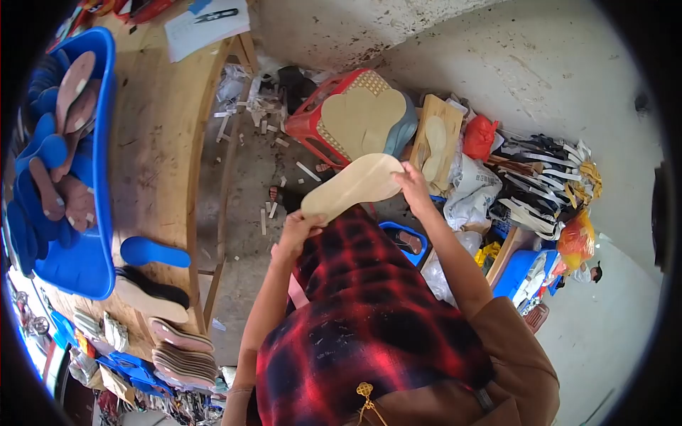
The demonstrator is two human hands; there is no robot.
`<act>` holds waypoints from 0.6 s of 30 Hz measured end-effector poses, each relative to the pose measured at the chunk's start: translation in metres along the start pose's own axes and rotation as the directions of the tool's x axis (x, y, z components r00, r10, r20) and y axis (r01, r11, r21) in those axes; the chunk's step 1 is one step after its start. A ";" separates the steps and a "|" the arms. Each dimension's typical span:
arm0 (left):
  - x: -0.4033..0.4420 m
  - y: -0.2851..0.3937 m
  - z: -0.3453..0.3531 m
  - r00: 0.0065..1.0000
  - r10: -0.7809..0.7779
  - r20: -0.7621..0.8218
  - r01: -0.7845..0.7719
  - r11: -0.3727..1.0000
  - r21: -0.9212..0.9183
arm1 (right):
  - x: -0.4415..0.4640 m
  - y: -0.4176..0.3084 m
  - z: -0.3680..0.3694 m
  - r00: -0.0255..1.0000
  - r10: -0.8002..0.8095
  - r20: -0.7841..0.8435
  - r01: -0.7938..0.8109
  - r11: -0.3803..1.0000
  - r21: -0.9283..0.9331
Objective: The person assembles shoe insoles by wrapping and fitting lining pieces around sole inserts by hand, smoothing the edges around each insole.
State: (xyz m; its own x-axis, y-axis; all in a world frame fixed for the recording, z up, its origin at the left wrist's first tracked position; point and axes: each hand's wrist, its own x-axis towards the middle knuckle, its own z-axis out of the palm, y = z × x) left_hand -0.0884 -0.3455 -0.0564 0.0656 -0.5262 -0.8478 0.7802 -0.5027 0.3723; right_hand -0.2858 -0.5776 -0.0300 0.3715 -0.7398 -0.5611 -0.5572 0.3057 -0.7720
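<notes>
A pale cream insole (352,186) is held up between both hands over the lap, which a red and black checked cloth (355,284) covers. My left hand (301,228) grips the narrower lower-left end, with the thumb on top. At the wider upper-right end, my right hand (412,183) pinches the edge. Beyond the insole, a red plastic stool (305,121) carries more cream insoles (362,117) spread in a fan.
On the left, a wooden table (153,128) bears a blue bin (106,177) of insoles, a blue insole (155,252) and stacked insoles (185,362). Scraps litter the floor. At right lie a wooden board (446,117), a red bag (480,136) and strips (543,170).
</notes>
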 end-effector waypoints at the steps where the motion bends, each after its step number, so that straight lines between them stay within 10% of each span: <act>1: 0.016 -0.012 0.011 0.999 -0.022 0.032 0.022 0.999 0.025 | 0.017 0.011 -0.014 0.997 -0.072 -0.006 0.071 0.997 -0.029; 16: 0.166 -0.073 0.139 0.995 -0.053 0.082 0.026 0.956 0.293 | 0.213 0.036 -0.102 0.952 -0.269 0.146 0.306 0.815 -0.492; 18: 0.185 -0.083 0.133 0.986 0.162 0.051 -0.169 0.920 0.354 | 0.234 0.038 -0.098 0.896 -0.423 0.135 0.403 0.648 -0.646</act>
State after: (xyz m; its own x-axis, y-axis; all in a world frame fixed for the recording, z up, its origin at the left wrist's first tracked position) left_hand -0.2239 -0.4927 -0.1936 0.1591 -0.6349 -0.7560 0.4865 -0.6159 0.6196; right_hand -0.2927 -0.7974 -0.1612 0.6686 -0.7114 -0.2167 -0.6912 -0.4870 -0.5339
